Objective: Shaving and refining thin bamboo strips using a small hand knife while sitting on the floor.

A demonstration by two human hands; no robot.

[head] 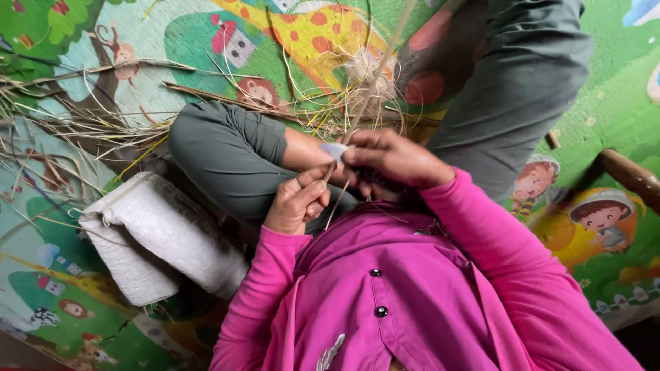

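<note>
Floor setting: colourful cartoon-printed play mat [605,89], strewn with dry plant matter, viewed from above over a pink buttoned top and crossed grey-trousered legs.

Right hand [395,159]: fingers pressed together, closed over a small pale blade [334,150] and a dark handle-like part; exact finger placement hidden. Blade tip set against a long thin straw strip [375,75], probably to scrape or split it.

Left hand [297,203]: fingertips pinched on the lower part of the same strip, just below the blade. Held taut between both hands, apparently for control of the cut. Strip angled up and away from the lap toward the top edge of the view.

Beyond the hands: tangled ball of pale fibre [368,79] near the knees, within reach. Loose dry stalks [82,117] spread to the left. Folded white woven sack [158,237] beside the left thigh. Brown wooden piece [629,175] at far right, purpose unclear.
</note>
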